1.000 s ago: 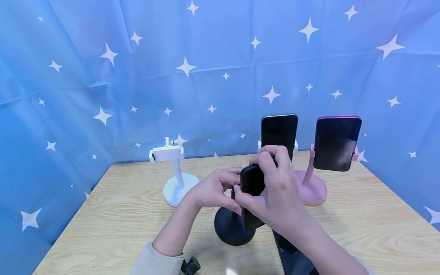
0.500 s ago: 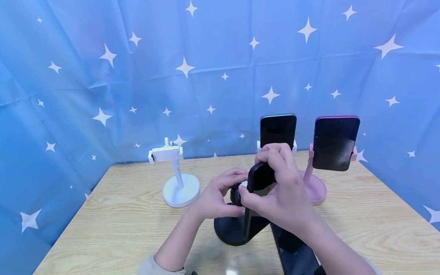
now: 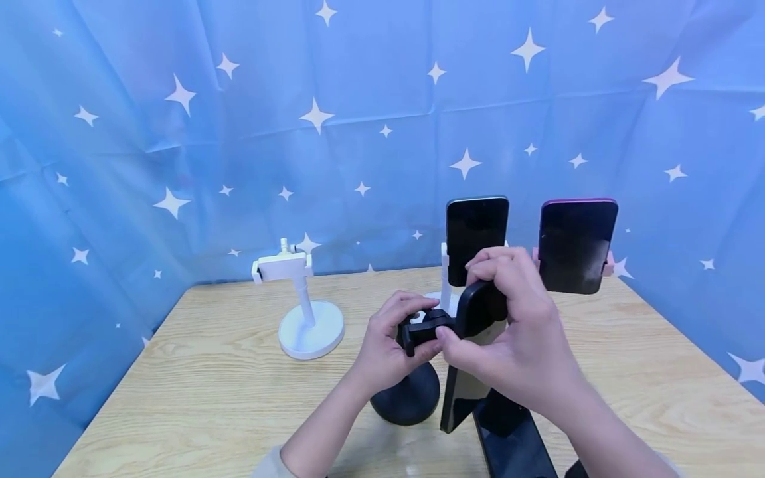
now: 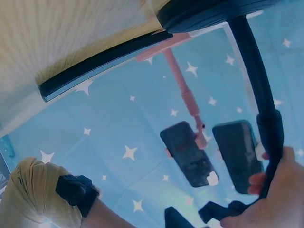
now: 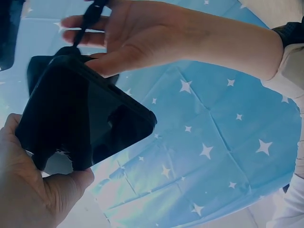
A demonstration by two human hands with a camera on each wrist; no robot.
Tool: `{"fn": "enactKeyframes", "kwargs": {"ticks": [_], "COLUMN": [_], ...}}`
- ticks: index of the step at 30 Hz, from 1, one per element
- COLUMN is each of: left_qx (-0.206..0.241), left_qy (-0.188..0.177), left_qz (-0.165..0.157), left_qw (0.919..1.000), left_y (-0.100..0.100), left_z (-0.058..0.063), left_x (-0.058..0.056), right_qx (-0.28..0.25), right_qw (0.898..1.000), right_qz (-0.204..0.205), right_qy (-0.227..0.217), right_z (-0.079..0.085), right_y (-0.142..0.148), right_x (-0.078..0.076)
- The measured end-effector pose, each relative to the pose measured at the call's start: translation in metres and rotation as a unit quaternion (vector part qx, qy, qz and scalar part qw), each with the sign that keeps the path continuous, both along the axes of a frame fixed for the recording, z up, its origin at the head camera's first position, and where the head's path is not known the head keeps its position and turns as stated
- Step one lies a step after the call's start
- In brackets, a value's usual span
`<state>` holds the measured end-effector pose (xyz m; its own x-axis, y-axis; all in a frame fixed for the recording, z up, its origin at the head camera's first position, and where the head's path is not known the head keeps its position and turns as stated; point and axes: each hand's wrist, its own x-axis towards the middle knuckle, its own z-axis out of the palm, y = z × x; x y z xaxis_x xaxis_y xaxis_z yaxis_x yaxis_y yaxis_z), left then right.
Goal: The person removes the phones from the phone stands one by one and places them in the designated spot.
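Note:
My left hand (image 3: 391, 342) holds the black clamp (image 3: 427, 328) of a phone stand, fingers above and thumb below. The stand's round black base (image 3: 409, 398) rests on the table, and its black pole (image 4: 254, 66) shows in the left wrist view. Beside the clamp, my right hand (image 3: 522, 325) grips a black phone (image 3: 481, 312) by its edges. This phone is tilted and stands off to the right of the clamp in the head view. In the right wrist view, the phone (image 5: 95, 109) covers part of the clamp, so whether they touch is hidden.
A white phone stand (image 3: 311, 335) with a bare holder stands at the left. Behind my right hand, two upright phones (image 3: 478, 232) (image 3: 576, 245) sit in a white and a pink stand. A long dark slab (image 3: 516, 445) lies on the wooden table (image 3: 209, 385).
The phone in my right hand has moved rightward, away from the pole. My left hand has shifted slightly right, and the clamp, hidden before, now shows turned sideways between its fingers.

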<state>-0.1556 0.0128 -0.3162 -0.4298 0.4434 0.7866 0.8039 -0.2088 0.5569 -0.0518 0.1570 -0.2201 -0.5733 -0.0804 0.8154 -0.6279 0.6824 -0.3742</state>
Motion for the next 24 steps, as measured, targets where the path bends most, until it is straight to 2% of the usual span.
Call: {"fn": "enactKeyframes", "kwargs": {"ticks": [3,6,10,13,19,24], "left_qx": [0.012,0.022,0.036,0.043,0.032,0.014], "left_qy": [-0.017,-0.052,-0.111,-0.136,-0.12,-0.064], "left_qz": [-0.027,-0.051,-0.07,-0.075,-0.058,-0.053], "left_qw": [0.9994,0.9971,0.9907,0.9869,0.9905,0.9965], "left_y": [0.001,0.001,0.002,0.002,0.004,0.005], "left_z": [0.001,0.002,0.002,0.002,0.003,0.007], "left_x": [0.0,0.001,0.004,0.004,0.002,-0.002], "right_qx": [0.007,0.013,0.006,0.007,0.023,0.028], "right_qw": [1.0,0.998,0.996,0.993,0.985,0.975], "right_qz": [-0.02,-0.051,-0.08,-0.101,-0.14,-0.164], "right_qy": [-0.013,-0.032,-0.045,-0.055,-0.102,-0.149], "right_z": [-0.002,-0.005,-0.006,-0.008,-0.022,-0.03], "right_y": [0.01,0.022,0.03,0.037,0.057,0.071], "right_x": [0.003,0.004,0.007,0.009,0.008,0.007]}}
